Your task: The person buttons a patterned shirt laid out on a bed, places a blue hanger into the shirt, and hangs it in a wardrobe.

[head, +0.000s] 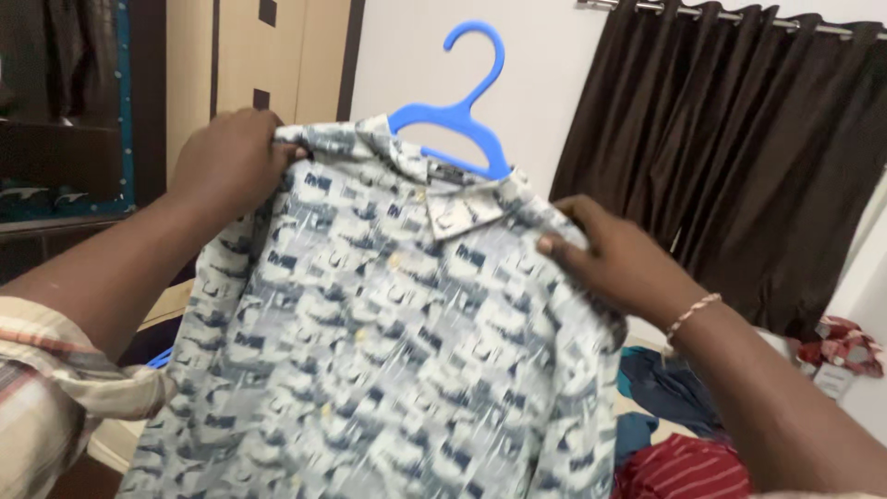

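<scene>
Both hands, left hand (226, 162) and right hand (614, 259), grip the patterned shirt (388, 342) at its shoulders, between them.

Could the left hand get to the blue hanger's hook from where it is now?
Probably yes. The hook of the blue hanger stands bare above the patterned shirt; the left hand, though, grips the shirt's shoulder and would have to let go.

We see a patterned blue-and-white shirt (388, 333) hung on a blue hanger (462, 115) and held up before us. Our left hand (231, 162) grips the left shoulder of the shirt; our right hand (614, 254), with a thread bracelet (691, 317) at the wrist, pinches the right shoulder. Far right hangs a dark brown curtain (758, 157); near right lie red and blue clothes (679, 434).
</scene>
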